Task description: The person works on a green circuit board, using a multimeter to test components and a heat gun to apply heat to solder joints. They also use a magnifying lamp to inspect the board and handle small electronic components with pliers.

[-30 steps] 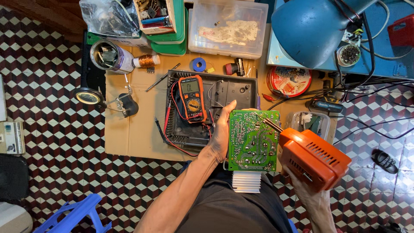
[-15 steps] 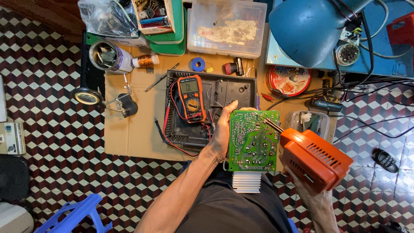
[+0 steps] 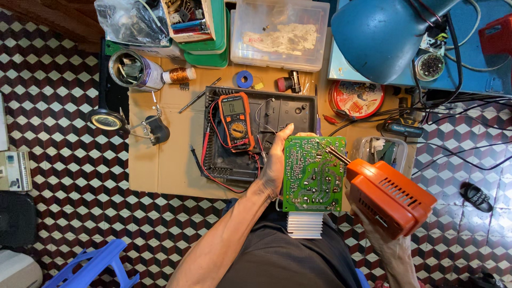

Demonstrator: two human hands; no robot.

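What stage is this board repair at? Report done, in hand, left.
Done: the black case lies open on the table, the green circuit board out of it. In hand: left hand holds the board solder side up; right hand holds the orange soldering gun, tip at its upper edge. Left: the board is not yet back in the case.

Left hand (image 3: 277, 165) mostly hidden behind green circuit board (image 3: 313, 173); only thumb side and wrist visible. Right hand (image 3: 381, 240) largely covered by orange soldering gun (image 3: 392, 197), fingers not discernible, forearm cut off at bottom edge. Soldering tip contact point on board too small to tell. Heatsink (image 3: 305, 224) partly hidden under board's lower edge. Blue lamp shade (image 3: 384, 37) cropped at top edge, covering bench's far right corner. Multimeter (image 3: 236, 120) display digits too small to make out.
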